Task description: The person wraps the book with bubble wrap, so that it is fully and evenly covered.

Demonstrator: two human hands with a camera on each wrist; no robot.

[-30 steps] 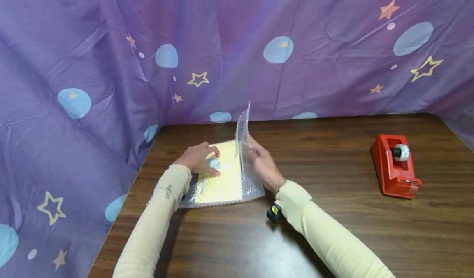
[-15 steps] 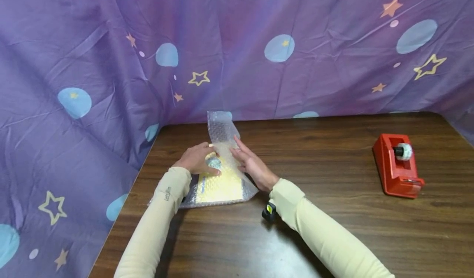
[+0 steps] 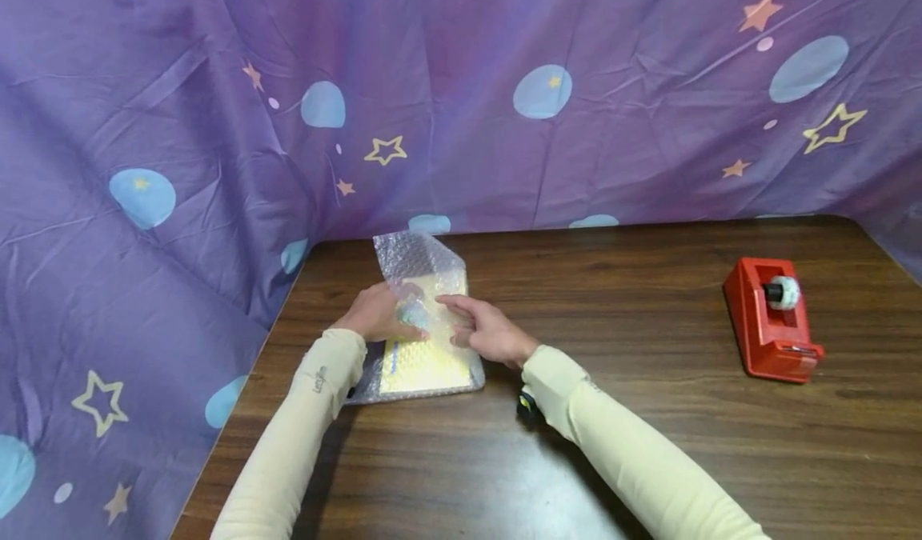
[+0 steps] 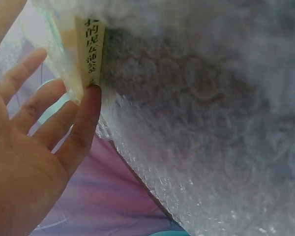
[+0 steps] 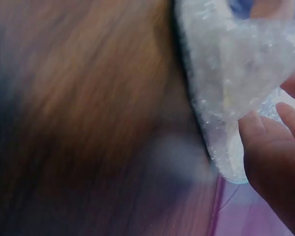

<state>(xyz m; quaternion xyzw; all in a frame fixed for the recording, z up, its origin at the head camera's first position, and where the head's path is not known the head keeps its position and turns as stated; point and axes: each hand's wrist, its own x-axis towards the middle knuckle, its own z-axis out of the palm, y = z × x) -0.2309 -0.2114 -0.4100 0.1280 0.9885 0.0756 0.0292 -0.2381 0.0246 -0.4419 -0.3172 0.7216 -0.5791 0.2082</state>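
Note:
A pale yellow book [image 3: 425, 370] lies flat on a sheet of bubble wrap [image 3: 414, 254] at the left of the table. The wrap's right part is folded over the book, its far corner still raised. My left hand [image 3: 374, 314] rests at the book's left side, partly under the clear flap. In the left wrist view its fairly straight fingers touch the book's spine [image 4: 92, 51], which bears printed characters. With fingers extended, my right hand [image 3: 490, 334] presses the flap along the book's right side. The right wrist view shows those fingers against the wrap [image 5: 206, 118].
A red tape dispenser [image 3: 771, 324] with a roll of tape stands at the right of the brown wooden table [image 3: 634, 284]. A purple patterned cloth [image 3: 468, 108] hangs behind the table and along its left side.
My right hand has brought the upright right flap of bubble wrap leftward and down over the book, and its fingers now lie on it. The left hand has stayed on the book.

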